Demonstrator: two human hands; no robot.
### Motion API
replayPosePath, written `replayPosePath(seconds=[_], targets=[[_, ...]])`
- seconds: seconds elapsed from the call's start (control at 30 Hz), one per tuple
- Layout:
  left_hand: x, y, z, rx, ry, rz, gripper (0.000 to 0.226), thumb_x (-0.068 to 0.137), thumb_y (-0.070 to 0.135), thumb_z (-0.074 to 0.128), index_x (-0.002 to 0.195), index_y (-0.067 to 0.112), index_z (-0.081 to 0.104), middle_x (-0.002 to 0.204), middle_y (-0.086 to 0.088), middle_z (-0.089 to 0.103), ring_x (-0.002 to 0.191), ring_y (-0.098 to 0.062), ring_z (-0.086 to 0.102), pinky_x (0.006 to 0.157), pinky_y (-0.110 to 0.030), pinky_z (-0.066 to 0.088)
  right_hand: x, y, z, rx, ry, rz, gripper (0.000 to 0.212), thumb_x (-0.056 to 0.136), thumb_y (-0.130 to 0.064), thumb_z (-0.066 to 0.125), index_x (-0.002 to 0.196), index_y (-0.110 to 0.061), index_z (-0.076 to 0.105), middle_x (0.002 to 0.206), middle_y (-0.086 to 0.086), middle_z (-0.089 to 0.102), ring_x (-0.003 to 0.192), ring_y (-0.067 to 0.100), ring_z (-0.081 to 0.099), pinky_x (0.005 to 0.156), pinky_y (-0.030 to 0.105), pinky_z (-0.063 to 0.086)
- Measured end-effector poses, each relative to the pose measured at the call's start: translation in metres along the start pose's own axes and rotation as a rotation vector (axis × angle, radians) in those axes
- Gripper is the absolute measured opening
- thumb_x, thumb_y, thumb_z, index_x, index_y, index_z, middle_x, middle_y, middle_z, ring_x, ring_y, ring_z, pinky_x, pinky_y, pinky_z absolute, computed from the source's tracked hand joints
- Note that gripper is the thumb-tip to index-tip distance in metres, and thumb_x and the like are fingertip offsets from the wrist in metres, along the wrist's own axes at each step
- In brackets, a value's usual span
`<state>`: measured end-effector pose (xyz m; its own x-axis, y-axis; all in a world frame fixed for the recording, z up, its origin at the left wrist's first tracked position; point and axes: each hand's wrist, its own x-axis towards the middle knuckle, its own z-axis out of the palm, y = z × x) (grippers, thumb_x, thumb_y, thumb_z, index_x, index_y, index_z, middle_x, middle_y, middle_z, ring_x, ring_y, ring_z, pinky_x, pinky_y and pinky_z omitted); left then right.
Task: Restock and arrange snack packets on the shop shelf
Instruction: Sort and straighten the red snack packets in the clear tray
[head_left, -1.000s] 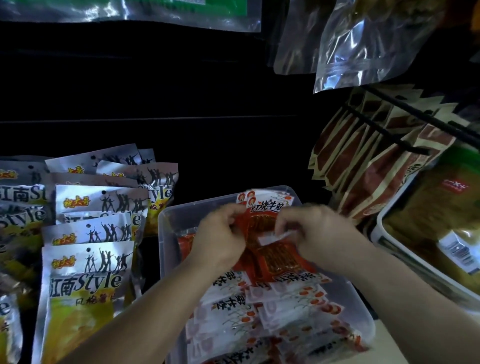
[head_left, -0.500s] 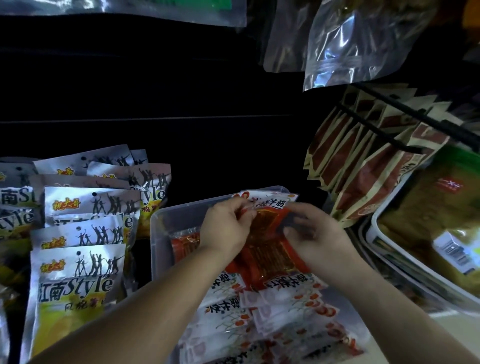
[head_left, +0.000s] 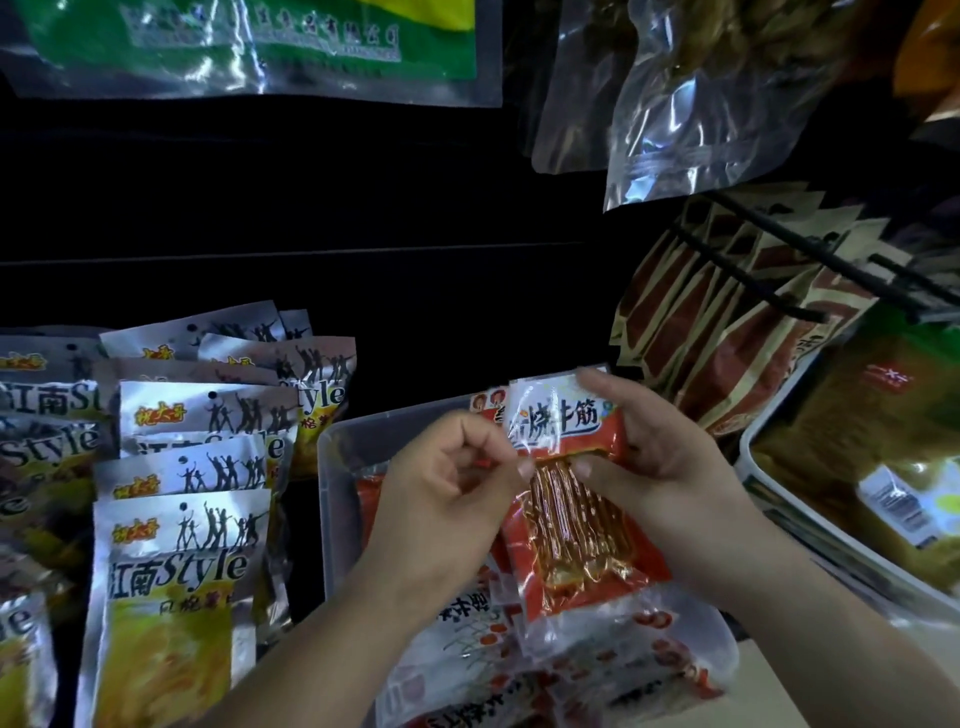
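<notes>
While a red packet (head_left: 571, 499) is held over the clear tub (head_left: 332, 467), the job is judged to be partway through. The packet is gripped along its right edge by the right hand (head_left: 670, 467), with the thumb laid on the front and the fingers curled behind. Its left edge is pinched by the left hand (head_left: 441, 488) between thumb and forefinger, the remaining fingers being curled in. It is held label uppermost, just above the other packets (head_left: 571, 670), which lie overlapped and rather loose in the near end of the tub. Some bare floor is seen at the tub's far left corner, so room is judged to be left for more. Beside the tub on the left, silver packets (head_left: 182, 519) are already laid in overlapping rows. What is left, by this judgement, is for the held packet to be set in place and the loose heap to be squared up. How much further stock is to be added cannot be told.
</notes>
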<state>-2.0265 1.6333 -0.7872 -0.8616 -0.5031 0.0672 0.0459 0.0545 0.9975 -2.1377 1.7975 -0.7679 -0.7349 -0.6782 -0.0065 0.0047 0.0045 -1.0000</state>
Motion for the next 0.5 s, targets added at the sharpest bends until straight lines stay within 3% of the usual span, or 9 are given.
replayPosePath(seconds=[0.13,0.23,0.33,0.43,0.5], targets=[[-0.009,0.0,-0.005,-0.087,-0.11,-0.052,0.042,0.099,0.013,0.065,0.131,0.04,0.064,0.122,0.005,0.075,0.109,-0.014,0.072,0.095,-0.039,0.059,-0.002,-0.001,0.002,0.134,0.026,0.055,0.061,0.087,0.016,0.062,0.136,-0.021,0.061,0.109,0.012,0.077,0.103,0.027,0.075,0.079,0.036,0.063],[-0.013,-0.004,-0.008,-0.073,-0.123,-0.064,0.053,0.103,0.019,0.06,0.146,0.048,0.05,0.14,0.008,0.066,0.123,-0.014,0.066,0.105,-0.04,0.054,-0.005,0.0,0.005,0.069,0.113,0.021,0.061,0.087,0.017,0.064,0.135,-0.02,0.063,0.11,0.005,0.078,0.107,0.022,0.074,0.09,0.042,0.06],[-0.014,-0.006,-0.01,-0.051,-0.157,-0.122,0.061,0.098,0.017,0.068,0.141,0.057,0.051,0.141,0.011,0.063,0.128,-0.012,0.062,0.108,-0.044,0.052,-0.007,0.006,0.005,0.12,0.188,-0.002,0.065,0.089,0.015,0.064,0.142,-0.022,0.058,0.118,0.016,0.075,0.114,0.035,0.071,0.099,0.06,0.055],[-0.017,-0.009,-0.01,0.009,-0.242,-0.185,0.058,0.086,0.012,0.081,0.123,0.055,0.067,0.133,0.014,0.068,0.122,-0.009,0.065,0.103,-0.04,0.055,-0.01,0.008,0.008,0.066,0.174,-0.019,0.067,0.091,0.008,0.068,0.143,-0.032,0.057,0.12,0.031,0.067,0.115,0.046,0.066,0.099,0.065,0.053],[-0.018,-0.012,-0.01,-0.011,-0.215,-0.208,0.059,0.085,0.006,0.082,0.124,0.049,0.069,0.129,0.012,0.071,0.123,-0.013,0.065,0.103,-0.045,0.055,-0.013,0.007,0.007,0.078,0.087,0.018,0.067,0.088,0.006,0.07,0.144,-0.03,0.057,0.126,0.014,0.071,0.119,0.033,0.068,0.099,0.057,0.057]])
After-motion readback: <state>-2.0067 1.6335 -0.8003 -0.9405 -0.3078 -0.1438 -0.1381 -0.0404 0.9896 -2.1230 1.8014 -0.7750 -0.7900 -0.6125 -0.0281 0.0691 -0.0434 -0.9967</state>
